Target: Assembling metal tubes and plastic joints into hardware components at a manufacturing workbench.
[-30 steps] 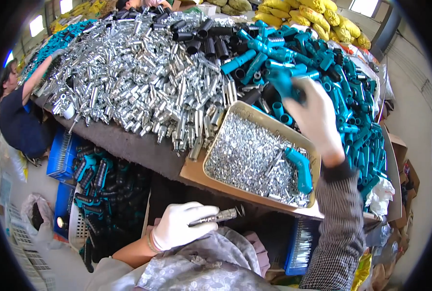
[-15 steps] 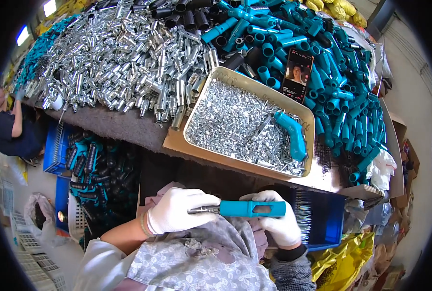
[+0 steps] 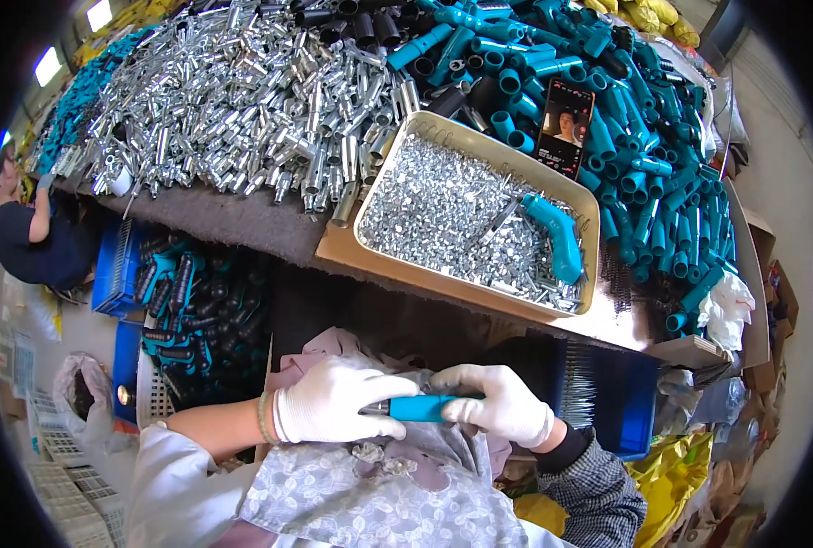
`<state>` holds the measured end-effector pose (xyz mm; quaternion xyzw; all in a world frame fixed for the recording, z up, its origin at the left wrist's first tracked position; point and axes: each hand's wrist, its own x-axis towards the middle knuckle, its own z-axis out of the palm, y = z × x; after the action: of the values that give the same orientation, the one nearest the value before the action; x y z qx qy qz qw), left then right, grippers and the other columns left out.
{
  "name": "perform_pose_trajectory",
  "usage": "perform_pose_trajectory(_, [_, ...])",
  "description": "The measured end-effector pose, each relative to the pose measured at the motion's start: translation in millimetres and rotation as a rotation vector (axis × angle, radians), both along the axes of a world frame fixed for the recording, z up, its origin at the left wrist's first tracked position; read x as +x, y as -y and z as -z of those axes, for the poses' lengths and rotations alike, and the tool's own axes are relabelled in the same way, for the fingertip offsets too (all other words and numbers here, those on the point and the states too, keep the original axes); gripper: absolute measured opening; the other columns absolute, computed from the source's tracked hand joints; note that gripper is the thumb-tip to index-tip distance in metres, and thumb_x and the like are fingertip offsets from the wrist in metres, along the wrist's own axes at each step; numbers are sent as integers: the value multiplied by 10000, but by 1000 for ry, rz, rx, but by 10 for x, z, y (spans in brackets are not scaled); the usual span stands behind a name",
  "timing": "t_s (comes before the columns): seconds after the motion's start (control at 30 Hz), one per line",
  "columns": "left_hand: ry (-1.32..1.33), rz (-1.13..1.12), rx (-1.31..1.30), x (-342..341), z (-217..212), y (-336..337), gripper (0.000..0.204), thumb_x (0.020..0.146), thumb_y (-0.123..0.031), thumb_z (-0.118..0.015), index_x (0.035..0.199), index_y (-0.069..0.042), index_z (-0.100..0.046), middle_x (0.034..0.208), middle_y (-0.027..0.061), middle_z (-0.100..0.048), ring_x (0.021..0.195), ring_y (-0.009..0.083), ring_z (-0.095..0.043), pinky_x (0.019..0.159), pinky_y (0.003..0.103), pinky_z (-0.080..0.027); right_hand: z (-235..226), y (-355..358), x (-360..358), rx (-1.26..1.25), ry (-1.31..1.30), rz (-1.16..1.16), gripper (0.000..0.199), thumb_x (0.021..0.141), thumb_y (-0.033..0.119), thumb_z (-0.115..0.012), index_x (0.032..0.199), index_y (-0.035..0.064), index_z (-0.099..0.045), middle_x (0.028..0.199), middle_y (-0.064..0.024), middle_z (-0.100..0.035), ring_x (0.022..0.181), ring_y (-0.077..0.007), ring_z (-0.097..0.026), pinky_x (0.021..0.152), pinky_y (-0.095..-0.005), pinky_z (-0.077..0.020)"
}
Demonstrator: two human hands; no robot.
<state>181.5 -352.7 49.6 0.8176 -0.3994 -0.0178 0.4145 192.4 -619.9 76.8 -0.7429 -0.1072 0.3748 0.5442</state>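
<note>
Both hands wear white gloves and meet in front of the apron. My left hand (image 3: 324, 402) is closed round a silvery metal piece (image 3: 381, 407), most of it hidden by the fingers. The metal piece meets the left end of a teal plastic tube (image 3: 417, 408); whether it sits inside cannot be made out. My right hand (image 3: 502, 404) is wrapped over the tube's other end, covering its slot. Beyond the hands, a cream tray (image 3: 479, 297) holds many small metal pieces, with a curved teal handle (image 3: 555, 239) lying on top.
Heaps of shiny metal parts (image 3: 233, 110) and teal tubes (image 3: 644, 155) cover the bench. A phone (image 3: 566, 126) leans on the teal heap. Finished-looking black-and-teal handles (image 3: 196, 320) fill a container at lower left. A blue bin (image 3: 630, 411) stands right. Another person (image 3: 36, 233) is at far left.
My right hand has shifted left and now covers the tube's slotted end from above. The tube has moved slightly left and lower. The whole view has shifted a little.
</note>
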Motion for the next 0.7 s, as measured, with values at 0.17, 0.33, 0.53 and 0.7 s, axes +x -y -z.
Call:
perform_pose_trajectory(0.17, [20,30,50,17,65,67,507,804,-392,-794,1187,-79,-678,892,128,-720,762,300,-714,678,396,-572,166,-139,-67,162,162,12,482,894,113,-715,1331,-35,-571,989,-146,-712,820,-118,-665,747,-278,-539])
perform_pose_trajectory(0.33, [115,58,-5,83,134,227,456,824,-376,-761,1180,-102,-679,788,101,-668,662,279,-684,581,375,-547,54,-176,24,-1,288,-103,500,861,232,-740,1276,-18,-614,1023,-193,-713,908,-270,-710,837,-350,-545])
perform_pose_trajectory(0.53, [189,-50,-18,226,-83,241,453,816,-320,-781,1190,-90,-671,740,75,-621,593,256,-644,542,361,-524,-426,224,589,-709,1199,336,112,825,143,-686,861,53,-742,829,-151,-682,782,-329,-681,724,-400,-539])
perform_pose_trajectory(0.7, [160,-76,-23,259,-86,226,459,814,-300,-791,1200,-83,-667,792,85,-660,627,263,-666,561,359,-534,-275,354,835,-1075,1080,186,135,813,189,-672,797,63,-715,791,-153,-679,789,-350,-671,706,-431,-530])
